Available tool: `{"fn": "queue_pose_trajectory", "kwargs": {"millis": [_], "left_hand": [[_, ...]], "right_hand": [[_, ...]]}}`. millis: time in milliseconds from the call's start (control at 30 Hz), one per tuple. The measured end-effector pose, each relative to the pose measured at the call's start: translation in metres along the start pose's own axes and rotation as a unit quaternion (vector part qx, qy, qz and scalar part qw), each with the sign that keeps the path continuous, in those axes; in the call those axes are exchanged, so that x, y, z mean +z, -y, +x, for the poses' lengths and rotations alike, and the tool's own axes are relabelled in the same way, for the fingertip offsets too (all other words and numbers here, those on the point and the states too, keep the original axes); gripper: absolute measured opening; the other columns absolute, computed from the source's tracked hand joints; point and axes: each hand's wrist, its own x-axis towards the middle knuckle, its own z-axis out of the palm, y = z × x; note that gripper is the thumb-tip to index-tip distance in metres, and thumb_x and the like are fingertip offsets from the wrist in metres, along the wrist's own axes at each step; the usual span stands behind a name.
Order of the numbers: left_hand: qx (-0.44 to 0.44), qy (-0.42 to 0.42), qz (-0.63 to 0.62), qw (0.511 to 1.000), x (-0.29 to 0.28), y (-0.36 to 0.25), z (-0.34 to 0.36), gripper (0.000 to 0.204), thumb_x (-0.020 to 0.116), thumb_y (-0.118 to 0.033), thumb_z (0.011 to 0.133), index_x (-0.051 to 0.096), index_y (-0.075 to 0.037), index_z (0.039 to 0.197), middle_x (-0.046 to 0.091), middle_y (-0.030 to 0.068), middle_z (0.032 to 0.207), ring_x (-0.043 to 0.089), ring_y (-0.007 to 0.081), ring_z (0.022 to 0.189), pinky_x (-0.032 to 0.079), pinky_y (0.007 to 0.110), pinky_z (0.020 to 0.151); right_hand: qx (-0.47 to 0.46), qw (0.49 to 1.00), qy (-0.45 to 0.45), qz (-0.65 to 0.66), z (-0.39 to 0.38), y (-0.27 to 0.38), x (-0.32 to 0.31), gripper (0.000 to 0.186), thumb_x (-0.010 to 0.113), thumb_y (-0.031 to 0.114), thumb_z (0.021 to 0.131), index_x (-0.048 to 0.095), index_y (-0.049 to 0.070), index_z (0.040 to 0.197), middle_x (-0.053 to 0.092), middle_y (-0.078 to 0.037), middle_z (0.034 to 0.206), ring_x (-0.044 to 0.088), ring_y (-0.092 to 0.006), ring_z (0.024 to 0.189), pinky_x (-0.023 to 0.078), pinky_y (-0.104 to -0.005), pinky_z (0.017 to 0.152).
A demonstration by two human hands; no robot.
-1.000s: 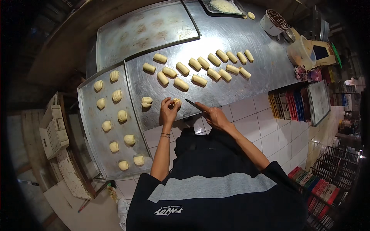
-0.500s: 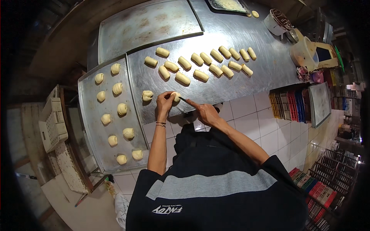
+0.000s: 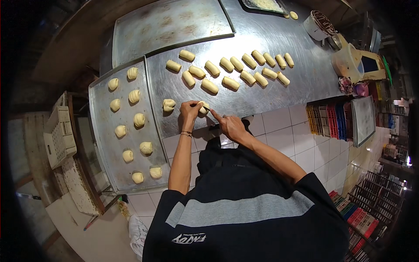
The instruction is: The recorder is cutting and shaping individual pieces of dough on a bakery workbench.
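On the steel table's front part, my left hand [image 3: 190,111] pinches a small dough piece [image 3: 204,112] with its fingers closed round its back. My right hand [image 3: 232,128] grips a knife [image 3: 207,108], whose blade rests on or in that piece. Just left of my left hand lies another shaped dough piece [image 3: 168,105]. Farther back, several short dough rolls [image 3: 212,68] lie in uneven rows. A metal tray [image 3: 98,105] along the left holds several coiled and folded dough pieces [image 3: 139,120].
Behind are another metal tray [image 3: 170,26] and a dark tray [image 3: 263,6] of pale shreds. At right stand a white pot [image 3: 318,24] and plastic tub [image 3: 342,61], with stacked crates [image 3: 329,122] below. A pale crate [image 3: 59,139] sits at far left. Tiled floor [image 3: 305,148] shows below.
The knife in my right hand has moved left onto the dough piece that my left hand holds. The view has shifted slightly, so the table's contents sit higher and more to the right.
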Motion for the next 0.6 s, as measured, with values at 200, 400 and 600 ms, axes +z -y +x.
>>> {"fn": "queue_pose_trajectory", "kwargs": {"millis": [200,400,600], "left_hand": [[0.017,-0.020,0.067,0.997,-0.006,-0.027,-0.003,0.024,0.084,-0.017,0.087,0.083,0.001,0.103,0.080,0.0108,0.092,0.072,0.0176,0.077,0.058,0.035,0.069],[0.028,-0.001,-0.012,1.000,0.002,-0.005,-0.001,0.026,0.084,-0.012,0.087,0.080,0.005,0.105,0.078,0.0113,0.095,0.072,0.0191,0.081,0.058,0.034,0.073],[0.068,-0.004,-0.236,0.969,-0.059,-0.013,0.047,0.020,0.080,-0.009,0.093,0.074,0.003,0.109,0.075,0.0063,0.095,0.070,0.0164,0.083,0.058,0.029,0.077]], "right_hand": [[-0.047,0.996,-0.070,-0.019,0.009,-0.015,0.032,0.080,0.056,0.010,0.095,0.026,0.015,0.168,0.071,-0.022,0.082,0.067,-0.0408,0.064,0.053,-0.0528,0.059],[-0.057,0.996,-0.034,0.068,-0.036,-0.044,0.020,0.080,0.056,0.010,0.093,0.029,0.022,0.168,0.070,-0.022,0.082,0.068,-0.0414,0.069,0.054,-0.0530,0.062],[0.136,0.976,0.061,0.160,-0.081,-0.066,-0.022,0.077,0.055,0.002,0.086,0.049,0.026,0.158,0.070,-0.023,0.084,0.069,-0.0423,0.075,0.053,-0.0531,0.073]]}}
